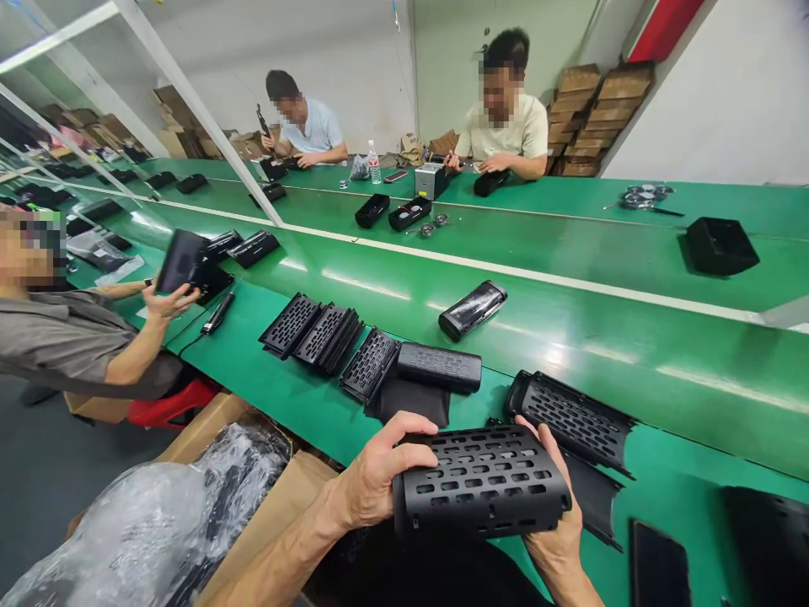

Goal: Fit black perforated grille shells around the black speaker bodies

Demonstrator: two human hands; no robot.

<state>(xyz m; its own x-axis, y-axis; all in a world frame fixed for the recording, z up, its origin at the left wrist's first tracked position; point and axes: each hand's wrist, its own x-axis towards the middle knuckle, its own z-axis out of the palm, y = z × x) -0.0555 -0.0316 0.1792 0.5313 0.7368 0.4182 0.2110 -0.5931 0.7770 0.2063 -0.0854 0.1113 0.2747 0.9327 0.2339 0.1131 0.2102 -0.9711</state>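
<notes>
Both my hands hold a black slotted speaker-like housing [486,476] above the near edge of the green bench. My left hand [377,472] grips its left end, with thumb and fingers over the slotted top. At the opposite end, my right hand [559,506] wraps round the side; part of its fingers is hidden behind the housing. Just beyond lie a black slotted panel [578,417] and, partly under it, a smooth curved black panel [594,497]. Left of these rest a closed black housing [439,367] and stacked perforated panels [325,337].
A glossy black unit [473,310] lies on the green belt [569,337]. A phone [658,563] is at the near right. On my left, a co-worker [94,337] holds a black part; two people sit across. Plastic bags [170,514] fill a carton at lower left.
</notes>
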